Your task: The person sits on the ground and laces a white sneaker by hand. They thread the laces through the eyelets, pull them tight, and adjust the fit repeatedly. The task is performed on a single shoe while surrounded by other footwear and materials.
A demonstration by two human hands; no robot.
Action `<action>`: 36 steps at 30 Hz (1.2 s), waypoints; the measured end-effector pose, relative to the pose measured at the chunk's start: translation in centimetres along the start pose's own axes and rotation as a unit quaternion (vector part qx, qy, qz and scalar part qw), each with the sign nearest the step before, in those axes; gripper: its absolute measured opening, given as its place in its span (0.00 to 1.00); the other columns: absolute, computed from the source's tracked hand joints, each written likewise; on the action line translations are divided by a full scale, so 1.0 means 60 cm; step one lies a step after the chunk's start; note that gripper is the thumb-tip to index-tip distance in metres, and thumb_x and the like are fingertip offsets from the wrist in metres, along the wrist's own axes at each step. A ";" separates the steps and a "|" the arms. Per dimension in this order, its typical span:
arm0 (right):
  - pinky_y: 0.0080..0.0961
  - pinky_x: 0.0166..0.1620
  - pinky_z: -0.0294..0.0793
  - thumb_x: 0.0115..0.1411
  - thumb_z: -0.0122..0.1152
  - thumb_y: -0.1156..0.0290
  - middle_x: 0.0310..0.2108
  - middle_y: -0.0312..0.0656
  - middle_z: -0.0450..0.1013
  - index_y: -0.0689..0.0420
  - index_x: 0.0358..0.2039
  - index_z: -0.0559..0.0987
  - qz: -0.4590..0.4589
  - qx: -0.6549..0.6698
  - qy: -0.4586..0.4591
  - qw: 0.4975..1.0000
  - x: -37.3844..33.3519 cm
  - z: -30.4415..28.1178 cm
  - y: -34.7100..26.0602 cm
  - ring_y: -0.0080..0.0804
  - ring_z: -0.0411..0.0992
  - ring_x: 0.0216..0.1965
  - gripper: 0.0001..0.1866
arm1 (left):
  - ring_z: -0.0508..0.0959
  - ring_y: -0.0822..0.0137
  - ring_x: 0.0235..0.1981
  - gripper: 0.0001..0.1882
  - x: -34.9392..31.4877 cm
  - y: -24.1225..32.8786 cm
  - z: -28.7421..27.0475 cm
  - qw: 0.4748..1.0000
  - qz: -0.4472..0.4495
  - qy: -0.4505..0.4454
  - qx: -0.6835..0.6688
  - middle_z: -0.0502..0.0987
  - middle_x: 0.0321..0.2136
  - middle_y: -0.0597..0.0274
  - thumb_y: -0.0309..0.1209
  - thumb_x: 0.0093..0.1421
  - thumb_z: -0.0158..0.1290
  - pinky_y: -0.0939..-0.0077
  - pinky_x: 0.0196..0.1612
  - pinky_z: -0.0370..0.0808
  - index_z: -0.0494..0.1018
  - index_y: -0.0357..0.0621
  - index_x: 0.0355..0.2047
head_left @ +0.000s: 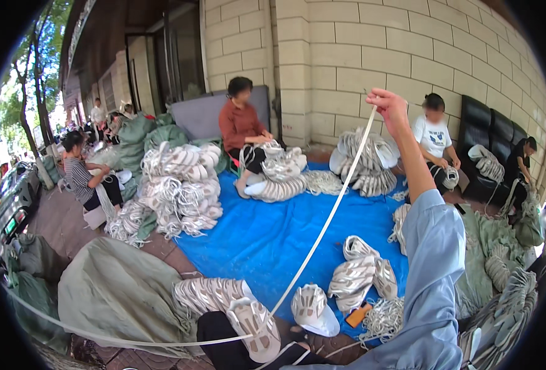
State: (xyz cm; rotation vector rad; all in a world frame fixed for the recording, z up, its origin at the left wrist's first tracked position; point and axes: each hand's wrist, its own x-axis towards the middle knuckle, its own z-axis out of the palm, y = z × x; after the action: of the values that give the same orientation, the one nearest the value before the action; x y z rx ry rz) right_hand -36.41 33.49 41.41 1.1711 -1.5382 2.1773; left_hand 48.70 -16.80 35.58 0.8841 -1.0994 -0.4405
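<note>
Right hand (389, 108) lifted high toward the wall (372, 37), fingers curled shut, thumb and forefinger pinching a pale flat lace (331, 214) near its end. From that pinch the strand runs almost straight down and left to a white and beige shoe upper (259, 332), which rests near the viewer on the dark-clad leg (220, 336). A second length leaves the same upper and sweeps left in a long, slack curve across the grey-green sack (115, 290); the left hand is out of view, so I cannot tell whether it holds that side.

As far as I can judge, the lacing of this upper is at an early stage: the lace appears to pass through it, yet both tails are very long — most of the crossings look left to do. How many holes are filled is too small to tell.

Plenty seems to remain nearby. A lone upper (313, 310) sits just right on the blue sheet (273, 228), near a tangled heap of laces (385, 317), and a row of nested uppers (214, 293) lies just left — whether those are finished, I cannot make out.
</note>
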 end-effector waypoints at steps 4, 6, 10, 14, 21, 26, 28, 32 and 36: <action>0.16 0.34 0.63 0.44 0.57 0.77 0.30 0.36 0.71 0.64 0.33 0.76 -0.077 -0.040 -0.059 0.994 0.054 0.072 -0.118 0.19 0.66 0.33 0.13 | 0.74 0.66 0.23 0.11 0.044 0.086 0.032 0.999 0.035 -0.010 -0.022 0.71 0.21 0.59 0.33 0.54 0.46 0.73 0.25 0.71 0.70 0.38 0.33; 0.14 0.32 0.62 0.43 0.57 0.77 0.27 0.33 0.69 0.63 0.30 0.76 -0.119 -0.059 -0.092 0.987 0.053 0.122 -0.165 0.18 0.64 0.29 0.11 | 0.73 0.66 0.22 0.11 0.047 0.145 0.042 0.997 0.077 -0.016 0.005 0.71 0.20 0.59 0.33 0.54 0.46 0.72 0.24 0.71 0.69 0.38 0.33; 0.13 0.32 0.60 0.42 0.55 0.77 0.24 0.30 0.65 0.62 0.27 0.75 -0.212 -0.133 -0.156 0.955 0.014 0.249 -0.246 0.17 0.60 0.26 0.08 | 0.73 0.67 0.20 0.12 -0.016 0.278 0.117 0.932 0.277 -0.077 0.222 0.70 0.19 0.60 0.34 0.53 0.46 0.72 0.21 0.71 0.69 0.38 0.32; 0.13 0.33 0.61 0.42 0.56 0.76 0.25 0.31 0.67 0.63 0.31 0.75 -0.235 0.025 -0.182 0.955 -0.014 0.370 -0.306 0.17 0.63 0.27 0.12 | 0.73 0.70 0.16 0.13 -0.151 0.377 0.211 0.985 0.110 -0.119 -0.067 0.71 0.19 0.59 0.31 0.55 0.43 0.79 0.18 0.71 0.68 0.34 0.37; 0.15 0.28 0.63 0.40 0.57 0.77 0.21 0.31 0.68 0.62 0.27 0.77 -0.324 0.040 -0.239 0.915 -0.070 0.492 -0.352 0.17 0.62 0.23 0.10 | 0.73 0.72 0.17 0.13 -0.222 0.491 0.270 0.965 0.159 -0.184 -0.099 0.71 0.20 0.60 0.29 0.56 0.41 0.81 0.20 0.71 0.69 0.33 0.37; 0.15 0.28 0.63 0.39 0.57 0.78 0.21 0.31 0.68 0.62 0.28 0.77 -0.317 0.053 -0.236 0.917 -0.075 0.508 -0.354 0.17 0.63 0.23 0.11 | 0.73 0.73 0.16 0.14 -0.206 0.513 0.269 0.966 0.211 -0.134 -0.068 0.71 0.19 0.62 0.32 0.55 0.42 0.83 0.19 0.70 0.70 0.36 0.37; 0.15 0.30 0.63 0.41 0.56 0.79 0.23 0.32 0.68 0.64 0.28 0.77 -0.318 0.020 -0.212 0.924 -0.074 0.501 -0.352 0.17 0.63 0.25 0.10 | 0.72 0.74 0.16 0.15 -0.203 0.517 0.267 0.966 0.215 -0.128 -0.059 0.71 0.18 0.63 0.33 0.55 0.42 0.83 0.18 0.69 0.70 0.36 0.37; 0.17 0.31 0.66 0.40 0.58 0.79 0.22 0.34 0.70 0.62 0.31 0.77 -0.403 -0.022 -0.150 0.903 -0.079 0.487 -0.356 0.21 0.66 0.24 0.13 | 0.73 0.72 0.15 0.14 -0.210 0.523 0.273 0.965 0.223 -0.115 -0.075 0.72 0.18 0.60 0.31 0.54 0.42 0.81 0.18 0.70 0.71 0.34 0.35; 0.17 0.33 0.66 0.41 0.57 0.80 0.26 0.34 0.70 0.59 0.35 0.76 -0.505 -0.108 -0.094 0.851 -0.089 0.470 -0.365 0.21 0.67 0.26 0.16 | 0.73 0.73 0.15 0.13 -0.217 0.540 0.285 0.962 0.228 -0.113 -0.100 0.73 0.18 0.60 0.31 0.54 0.44 0.81 0.18 0.70 0.71 0.34 0.35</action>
State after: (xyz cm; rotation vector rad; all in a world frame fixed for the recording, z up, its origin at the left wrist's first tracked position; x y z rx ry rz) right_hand -6.67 19.51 56.33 1.6260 -0.8250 1.1779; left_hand 24.35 4.83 56.85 0.3878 -1.3977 -0.2626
